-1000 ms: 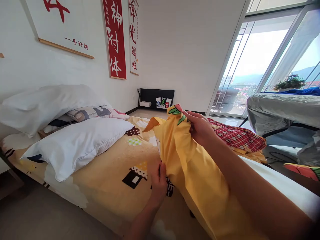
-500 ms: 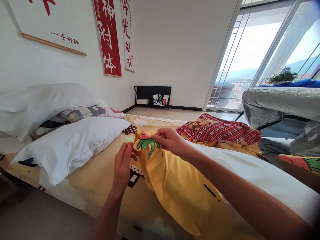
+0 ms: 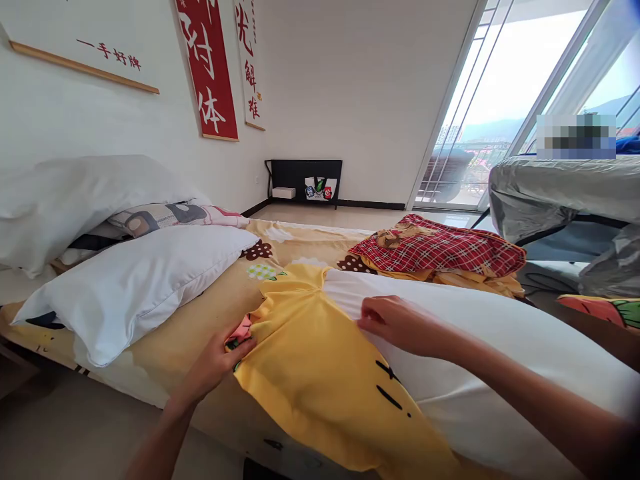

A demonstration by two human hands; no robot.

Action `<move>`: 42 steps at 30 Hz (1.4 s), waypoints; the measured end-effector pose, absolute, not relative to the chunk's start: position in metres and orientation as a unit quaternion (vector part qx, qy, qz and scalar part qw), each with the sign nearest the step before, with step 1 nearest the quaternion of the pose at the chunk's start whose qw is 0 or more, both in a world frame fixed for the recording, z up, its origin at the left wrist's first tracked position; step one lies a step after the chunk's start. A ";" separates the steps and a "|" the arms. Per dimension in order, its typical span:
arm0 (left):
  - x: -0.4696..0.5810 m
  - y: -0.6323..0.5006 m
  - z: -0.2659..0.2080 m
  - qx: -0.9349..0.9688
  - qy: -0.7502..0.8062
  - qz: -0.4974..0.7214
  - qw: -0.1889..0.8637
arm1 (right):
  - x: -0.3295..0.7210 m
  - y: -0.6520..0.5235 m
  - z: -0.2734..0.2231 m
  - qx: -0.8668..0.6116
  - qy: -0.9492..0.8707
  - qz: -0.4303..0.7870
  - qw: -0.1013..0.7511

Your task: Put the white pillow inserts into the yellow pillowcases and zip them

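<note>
A yellow pillowcase [image 3: 310, 360] lies spread over the near side of the bed, wrinkled towards its far edge. My left hand [image 3: 217, 357] pinches its left edge, where a bit of pink and green print is turned up. Beside the pillowcase, and partly covered by it, stretches a large white pillow or quilt [image 3: 465, 320]. Over that white thing, close to the yellow fabric's right edge, is my right hand [image 3: 390, 325] with its fingers curled. Whatever those fingers hold, if anything, is hidden.
A white pillow [image 3: 150, 273] rests on the patterned bed sheet [image 3: 200, 333] at left, with more pillows [image 3: 110, 187] behind. Red checked fabric [image 3: 440, 247] lies at the bed's far side. A plastic-covered piece of furniture [image 3: 565, 187] stands at right, near glass doors [image 3: 510, 100].
My left hand has drawn the pillowcase edge left and towards me, spreading the fabric flat. My right hand has let go of the printed corner and moved right, over the white thing.
</note>
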State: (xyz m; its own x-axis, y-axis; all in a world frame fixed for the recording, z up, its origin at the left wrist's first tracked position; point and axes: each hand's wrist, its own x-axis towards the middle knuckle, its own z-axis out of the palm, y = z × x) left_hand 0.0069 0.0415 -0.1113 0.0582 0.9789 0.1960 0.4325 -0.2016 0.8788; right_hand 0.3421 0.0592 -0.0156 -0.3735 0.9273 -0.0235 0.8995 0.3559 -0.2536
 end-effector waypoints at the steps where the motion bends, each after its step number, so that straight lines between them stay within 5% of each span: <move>1: 0.002 0.037 -0.121 0.627 0.557 0.427 0.337 | 0.352 0.058 -0.022 -0.578 -0.807 0.116 0.044; 10: -0.015 0.018 -0.156 0.630 0.630 0.295 0.345 | 0.322 0.019 -0.039 -0.473 -0.833 0.289 0.004; 15: -0.021 -0.001 -0.176 0.441 0.617 0.506 0.412 | 0.341 0.068 -0.017 -0.387 -0.811 0.435 -0.064; 18: -0.005 -0.010 -0.197 0.305 0.567 0.605 0.468 | 0.382 0.128 -0.006 -0.552 -0.821 0.118 0.088; 20: 0.003 -0.013 -0.210 0.304 0.559 0.596 0.490 | 0.406 0.159 -0.011 -0.654 -0.754 -0.010 0.064; 23: 0.000 -0.011 -0.223 0.430 0.576 0.524 0.457 | 0.419 0.179 -0.035 -0.693 -0.720 0.033 -0.019; 27: -0.019 -0.003 -0.225 0.556 0.604 0.447 0.354 | 0.415 0.169 -0.049 -0.691 -0.722 0.027 -0.015; 37: -0.001 0.054 -0.155 0.565 0.609 0.522 0.190 | 0.411 0.072 0.096 -0.690 -0.644 -0.287 0.164; 42: 0.015 0.109 -0.150 0.531 0.637 0.530 0.180 | 0.391 0.037 0.088 -0.591 -0.624 -0.438 0.263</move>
